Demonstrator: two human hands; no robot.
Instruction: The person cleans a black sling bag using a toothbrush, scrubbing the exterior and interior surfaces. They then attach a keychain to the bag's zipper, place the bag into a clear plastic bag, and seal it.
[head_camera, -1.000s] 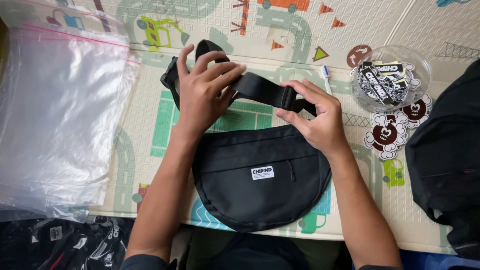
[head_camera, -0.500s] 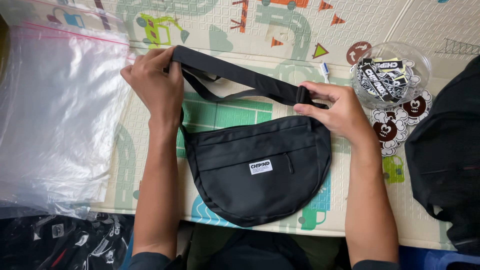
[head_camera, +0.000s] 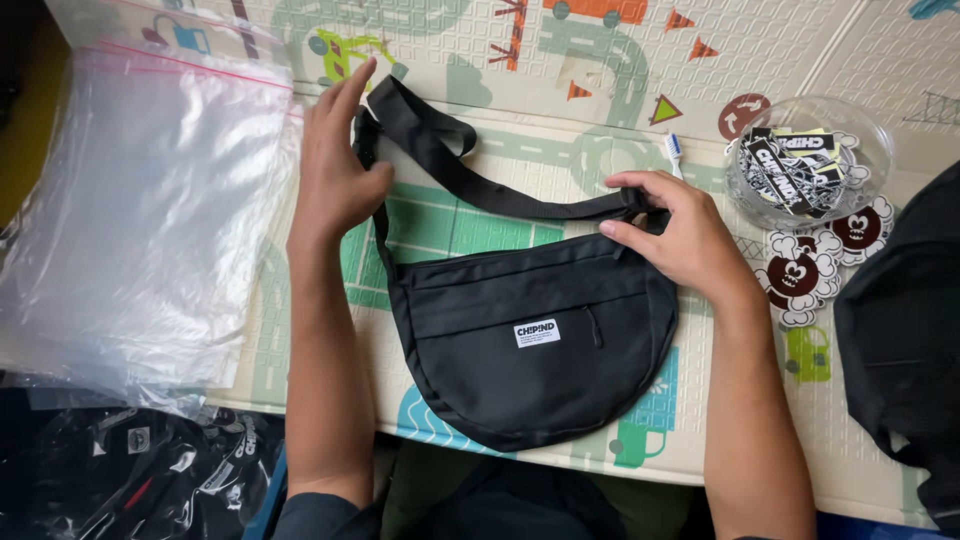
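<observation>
One black crescent-shaped sling bag lies flat on a foam play mat printed with roads and cars, its small white label facing up and its single black strap looping up and across above it. The left hand rests on the strap's left bend, fingers stretched upward and thumb tucked against the webbing. The right hand pinches the strap's right end between thumb and fingertips, just where it meets the bag's upper corner. To the left sits one stack of clear zip bags with pink seal lines; how many are in it cannot be told. To the right stands one clear round bowl of black-and-white tags, too jumbled to count, with two brown cloud-edged stickers lying just beside it and another black fabric item at the right edge.
</observation>
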